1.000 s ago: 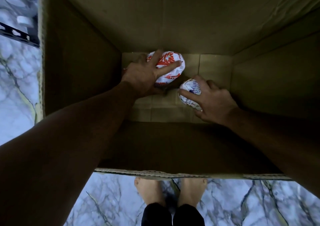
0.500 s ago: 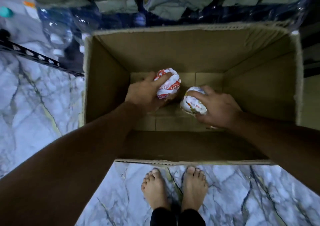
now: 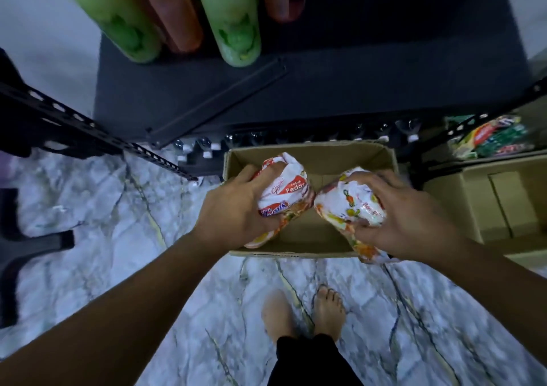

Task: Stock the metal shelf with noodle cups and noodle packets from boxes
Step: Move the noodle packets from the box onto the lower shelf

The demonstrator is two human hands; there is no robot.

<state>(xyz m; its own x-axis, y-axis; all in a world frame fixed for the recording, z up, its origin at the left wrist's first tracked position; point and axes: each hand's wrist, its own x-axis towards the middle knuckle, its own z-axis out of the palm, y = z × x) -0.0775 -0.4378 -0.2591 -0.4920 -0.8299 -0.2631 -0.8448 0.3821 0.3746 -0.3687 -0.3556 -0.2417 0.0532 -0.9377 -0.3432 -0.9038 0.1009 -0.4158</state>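
Both hands loaded, packets held above the open box.
Left hand (image 3: 236,208) grips one noodle packet (image 3: 284,187), long axis 1-to-7 o'clock; right hand (image 3: 408,216) grips the second packet (image 3: 352,208), axis 11-to-5. Metal shelf (image 3: 325,89) lies at 12 o'clock, beyond the box (image 3: 310,154); neither hand judged clearly nearer.

We see one noodle packet (image 3: 285,188) white with a red band and blue lettering — the other packet (image 3: 352,208) white with orange, yellow and green print. The box (image 3: 313,152) is brown, the floor (image 3: 118,222) white marble veined grey and gold, the shelf (image 3: 325,89) black.
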